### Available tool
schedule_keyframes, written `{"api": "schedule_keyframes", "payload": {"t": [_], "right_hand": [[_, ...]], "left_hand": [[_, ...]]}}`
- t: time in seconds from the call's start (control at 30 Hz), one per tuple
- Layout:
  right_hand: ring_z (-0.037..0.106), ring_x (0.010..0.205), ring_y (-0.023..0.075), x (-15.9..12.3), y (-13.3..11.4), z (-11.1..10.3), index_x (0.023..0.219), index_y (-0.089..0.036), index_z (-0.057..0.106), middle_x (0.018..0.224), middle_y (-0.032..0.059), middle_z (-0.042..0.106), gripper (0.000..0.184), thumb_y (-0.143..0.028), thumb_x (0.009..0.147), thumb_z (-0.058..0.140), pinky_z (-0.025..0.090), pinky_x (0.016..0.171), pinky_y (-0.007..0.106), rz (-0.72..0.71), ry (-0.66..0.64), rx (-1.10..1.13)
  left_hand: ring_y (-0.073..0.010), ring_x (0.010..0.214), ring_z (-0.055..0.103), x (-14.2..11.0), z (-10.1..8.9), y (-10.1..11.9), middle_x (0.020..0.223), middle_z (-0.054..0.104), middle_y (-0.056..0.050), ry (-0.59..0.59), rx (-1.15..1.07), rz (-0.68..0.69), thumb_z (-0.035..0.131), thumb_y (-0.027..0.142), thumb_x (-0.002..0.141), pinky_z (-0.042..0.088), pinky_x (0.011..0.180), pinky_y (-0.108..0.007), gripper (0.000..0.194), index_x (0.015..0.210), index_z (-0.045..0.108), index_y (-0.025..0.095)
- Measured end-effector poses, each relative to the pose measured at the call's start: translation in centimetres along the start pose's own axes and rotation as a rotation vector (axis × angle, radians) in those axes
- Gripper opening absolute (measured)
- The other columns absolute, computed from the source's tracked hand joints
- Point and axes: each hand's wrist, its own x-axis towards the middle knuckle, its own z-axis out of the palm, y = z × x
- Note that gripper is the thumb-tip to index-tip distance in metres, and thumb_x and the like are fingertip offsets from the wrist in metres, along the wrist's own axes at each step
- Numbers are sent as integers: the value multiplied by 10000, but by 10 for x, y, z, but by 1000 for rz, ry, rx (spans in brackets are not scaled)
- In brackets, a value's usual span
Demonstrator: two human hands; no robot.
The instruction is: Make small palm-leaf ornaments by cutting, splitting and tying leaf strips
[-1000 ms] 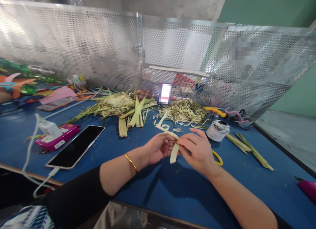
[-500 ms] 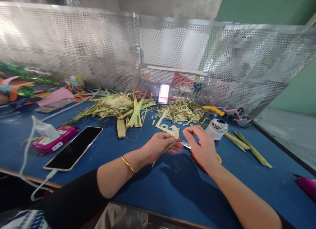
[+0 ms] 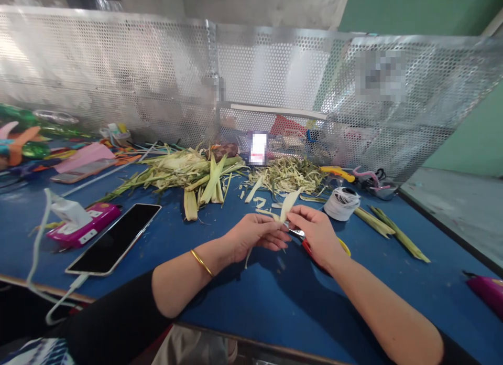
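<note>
Left hand [image 3: 261, 234] and right hand [image 3: 314, 233] pinch a pale leaf strip [image 3: 290, 203] in closed grips, above the blue surface [image 3: 267, 299], between its near and far edges. It seems light, pliable, easily torn: best held gently by its lower end. Scissors [image 3: 308, 250] lie beneath the right hand.

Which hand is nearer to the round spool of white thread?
Right. The right hand is just left of the spool of white thread, nearer the camera; the left hand is farther left.
</note>
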Motion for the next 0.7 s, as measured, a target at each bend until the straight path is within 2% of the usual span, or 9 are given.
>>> {"api": "schedule_keyframes", "payload": {"t": [0.13,0.23,0.3,0.37,0.43,0.5,0.63,0.7], "right_hand": [[558,575,164,1,1,-6,658,-186,621,580,3,612,198,-352,751,565,432,587,290,-121,21,-276],[513,535,149,0,1,-10,630,-196,582,547,0,575,250,-369,803,531,401,548,278,-261,130,-485],[514,583,153,-1,0,-11,685,-200,587,620,14,582,239,-382,827,524,407,568,277,-393,211,-554],[530,637,159,-2,-1,-10,752,-204,621,710,33,591,230,-385,847,514,419,585,275,-476,188,-590],[530,617,153,-2,-1,-9,751,-216,658,706,29,568,267,-398,862,497,411,551,268,-457,81,-641],[517,570,141,-2,0,-7,703,-231,677,663,11,533,289,-414,852,511,389,516,263,-379,0,-714],[514,560,139,-1,3,-6,646,-235,672,660,2,539,237,-385,799,569,361,513,267,-260,-72,-813],[513,560,145,0,4,-6,606,-222,649,627,0,543,247,-376,784,572,362,519,271,-221,-128,-755]], "left_hand": [[-139,652,675,2,-1,0,841,727,-127,28,-20,-27,626,316,804,521,606,-215,245,876,689,91],[-136,634,670,1,0,1,843,728,-127,61,8,-8,631,339,800,519,600,-221,250,847,686,100],[-140,627,670,0,2,1,826,728,-118,69,72,20,641,372,785,514,592,-227,273,832,685,106],[-148,624,671,0,4,0,809,724,-109,58,145,53,645,394,771,512,594,-239,289,813,684,110],[-151,626,671,-1,5,-1,808,720,-102,34,217,76,629,373,771,513,601,-248,267,794,683,112],[-142,629,667,-1,7,-1,819,717,-93,4,295,82,601,305,772,512,605,-243,210,797,685,114],[-120,617,654,-2,9,-1,821,711,-64,-44,399,90,549,189,739,505,602,-226,202,864,695,129],[-117,611,650,-2,9,-1,828,712,-61,-47,423,103,531,162,721,499,596,-225,229,877,696,134]]}}
